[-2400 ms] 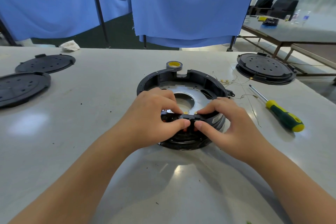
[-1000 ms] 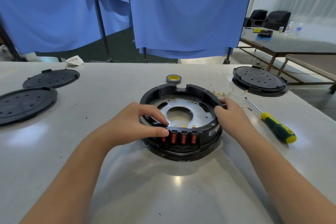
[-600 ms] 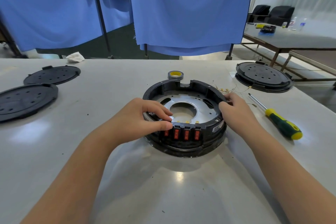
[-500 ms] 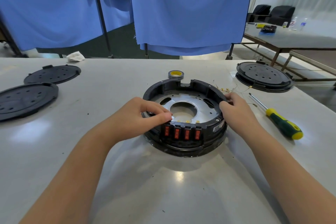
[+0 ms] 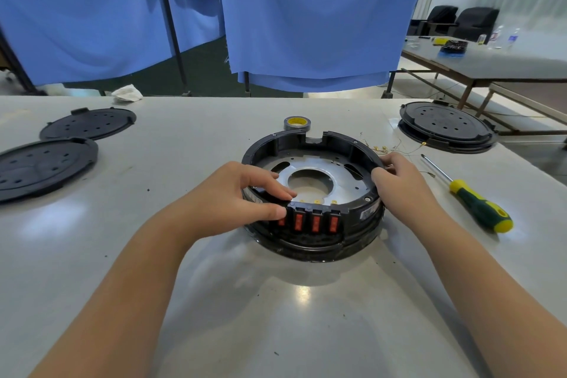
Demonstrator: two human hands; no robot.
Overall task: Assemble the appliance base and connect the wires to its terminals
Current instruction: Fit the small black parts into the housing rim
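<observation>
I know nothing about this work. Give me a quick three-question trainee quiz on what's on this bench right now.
1. True or false: the screwdriver is in the right hand.
2. How many red switches show fully on the appliance base, beside the one half hidden by the left hand?
3. The tape roll lies: A) inside the base, B) on the table beyond the base, C) on a black cover.

Key: 1. False, it lies on the table; the right hand grips the base rim. 2. Three. 3. B.
</observation>
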